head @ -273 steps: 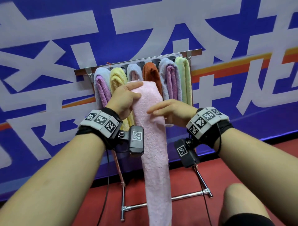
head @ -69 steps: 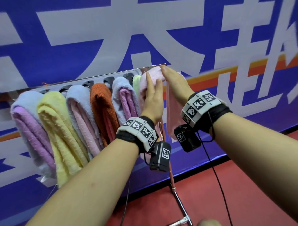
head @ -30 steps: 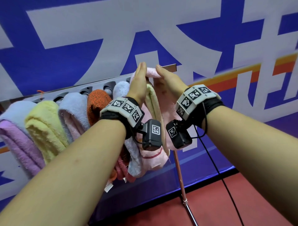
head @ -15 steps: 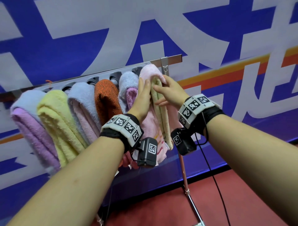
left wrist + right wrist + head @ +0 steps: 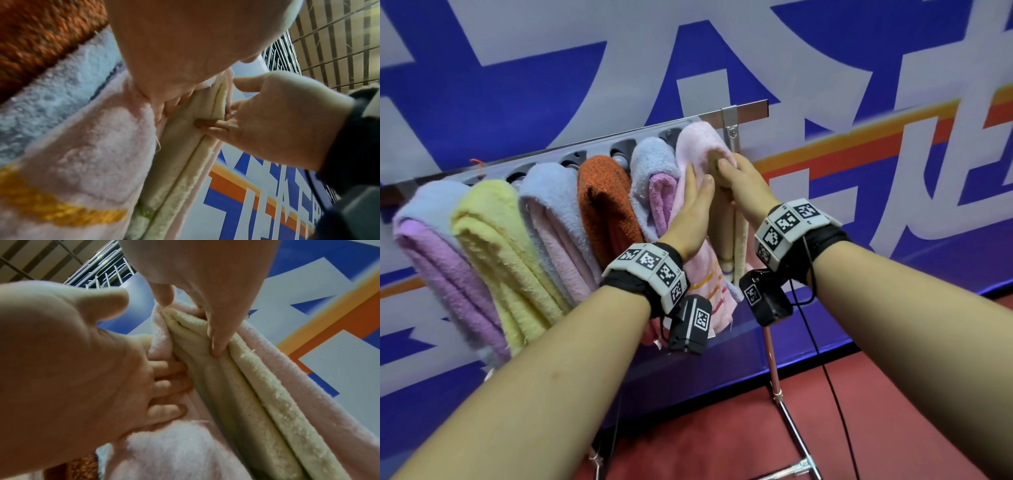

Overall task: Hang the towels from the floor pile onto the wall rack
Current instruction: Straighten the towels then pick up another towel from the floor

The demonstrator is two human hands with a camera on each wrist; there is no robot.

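Note:
At the right end of the metal wall rack (image 5: pixel 748 109), a pink towel (image 5: pixel 698 144) is draped over a pale green towel (image 5: pixel 724 222). My left hand (image 5: pixel 693 209) lies flat on the pink towel's left face, fingers straight. In the right wrist view its fingertips (image 5: pixel 170 386) press into the fold between the pink towel (image 5: pixel 287 369) and the pale green towel (image 5: pixel 246 394). My right hand (image 5: pixel 746 185) pinches the bundle's right side near the top. The left wrist view shows one finger of the right hand (image 5: pixel 277 121) dug into the pale green towel (image 5: pixel 185 162).
Several more towels hang left of the pink one: a light blue and pink one (image 5: pixel 650 171), an orange one (image 5: pixel 602 198), another light blue one (image 5: pixel 551 205), a yellow one (image 5: pixel 493 233), a lavender one (image 5: pixel 431 240). Below are a stand leg (image 5: pixel 770 359), a cable (image 5: pixel 832 394) and red floor (image 5: pixel 722 428).
The pink towel, earlier held hanging in front of the rack, now lies over the pale green towel at the right end. In the last half second my right hand rose to the bundle's top.

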